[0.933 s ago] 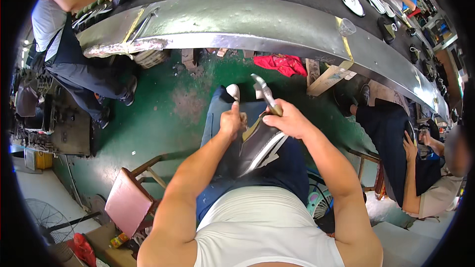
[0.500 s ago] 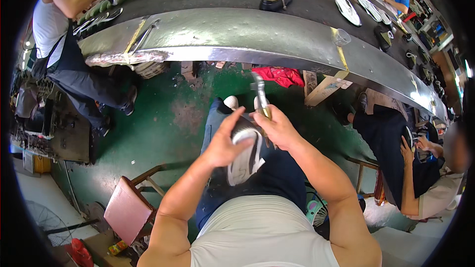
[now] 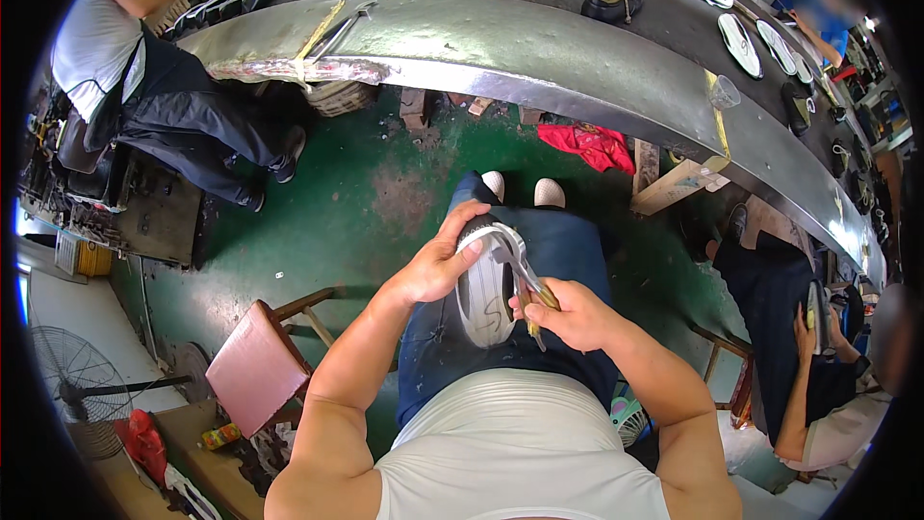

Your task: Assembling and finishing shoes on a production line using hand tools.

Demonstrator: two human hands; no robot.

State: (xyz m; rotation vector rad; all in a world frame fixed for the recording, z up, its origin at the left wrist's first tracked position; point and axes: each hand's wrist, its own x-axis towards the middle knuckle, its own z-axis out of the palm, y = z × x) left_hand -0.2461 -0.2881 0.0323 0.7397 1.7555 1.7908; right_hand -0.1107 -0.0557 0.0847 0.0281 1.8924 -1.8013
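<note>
A shoe (image 3: 481,294) lies sole-up on my lap, its pale grey insole side facing me. My left hand (image 3: 438,265) grips the shoe's toe end from the left, fingers curled over its rim. My right hand (image 3: 568,313) is closed around the yellowish handles of metal pincers (image 3: 515,265), whose jaws sit on the upper right rim of the shoe near the toe. My legs in blue jeans and white shoes (image 3: 520,191) stretch out below over the green floor.
A long metal-edged conveyor table (image 3: 500,48) with shoe soles and shoes curves across the top. A person in a white vest sits at upper left (image 3: 106,48), another person at right (image 3: 818,347). A red stool (image 3: 255,366), a fan (image 3: 82,376) and a red cloth (image 3: 592,144) are nearby.
The shoe came down from a raised position onto my lap. My right hand dropped with the pincers and set their jaws on the shoe's rim; my left hand shifted to the toe.
</note>
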